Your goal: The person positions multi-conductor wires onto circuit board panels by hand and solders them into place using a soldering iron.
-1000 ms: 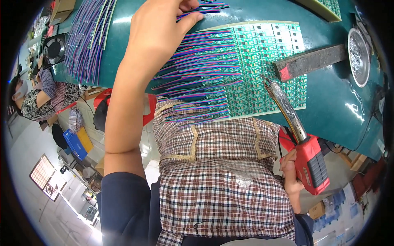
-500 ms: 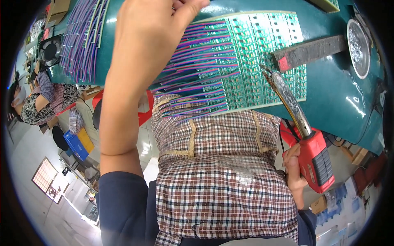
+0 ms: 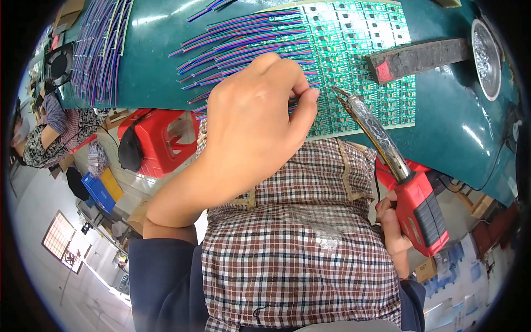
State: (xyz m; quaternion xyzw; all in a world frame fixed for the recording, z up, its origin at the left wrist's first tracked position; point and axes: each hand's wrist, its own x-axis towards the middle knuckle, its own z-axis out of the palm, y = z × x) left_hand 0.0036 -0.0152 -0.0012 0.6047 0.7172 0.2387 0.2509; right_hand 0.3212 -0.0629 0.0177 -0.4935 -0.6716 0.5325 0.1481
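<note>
A green circuit-board panel (image 3: 354,41) lies on the table, its rows full of small parts. Ribbons of purple, pink and blue wires (image 3: 221,53) fan out leftward from the panel's left part. Over those wires' right ends, my left hand (image 3: 249,110) is closed in a pinch by the panel's lower left; what sits between the fingertips is hidden. My right hand (image 3: 394,235) grips a red and black soldering gun (image 3: 421,213) at the lower right. Its metal barrel slants up and left, the tip over the panel a little right of my left fingertips.
A dark bar-shaped block (image 3: 426,57) with a red patch rests across the panel's right edge. Beyond it stands a round metal dish (image 3: 485,61). More wire bundles (image 3: 102,52) lie at the far left, near a black fan (image 3: 59,67). A red stool (image 3: 160,144) stands below the table edge.
My left hand has come down and right from the top of the view to the panel's lower left. The soldering gun's tip has shifted left, closer to that hand.
</note>
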